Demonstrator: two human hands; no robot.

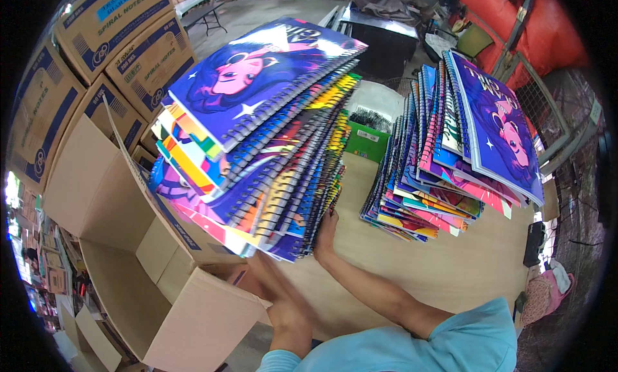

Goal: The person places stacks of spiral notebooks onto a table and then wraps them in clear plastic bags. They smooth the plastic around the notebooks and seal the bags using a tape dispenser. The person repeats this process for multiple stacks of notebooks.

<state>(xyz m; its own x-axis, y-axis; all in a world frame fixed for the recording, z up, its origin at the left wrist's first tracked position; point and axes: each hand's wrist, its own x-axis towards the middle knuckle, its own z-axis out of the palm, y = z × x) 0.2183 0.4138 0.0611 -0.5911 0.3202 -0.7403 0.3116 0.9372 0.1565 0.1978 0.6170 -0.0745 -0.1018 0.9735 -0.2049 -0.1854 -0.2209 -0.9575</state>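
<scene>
A tall, slightly fanned stack of spiral notebooks (257, 127) leans at an angle in front of me, a purple cover with a drawn figure on top. My right hand (327, 233) grips its lower right side, against the wire bindings. My left hand (262, 274) supports the stack from beneath; its fingers are hidden under the notebooks. Just left of the stack stands an open cardboard box (129, 269) with its flaps raised. A second stack of spiral notebooks (450, 153) rests on the table (386, 282) to the right, its layers fanned out.
A green and white box (368, 140) holding dark wire pieces sits at the table's far side. Several closed cartons (138, 69) are piled at the left. Behind the table stands a dark cabinet (380, 40). Red sheeting (553, 24) and a metal mesh frame (541, 95) are at the far right.
</scene>
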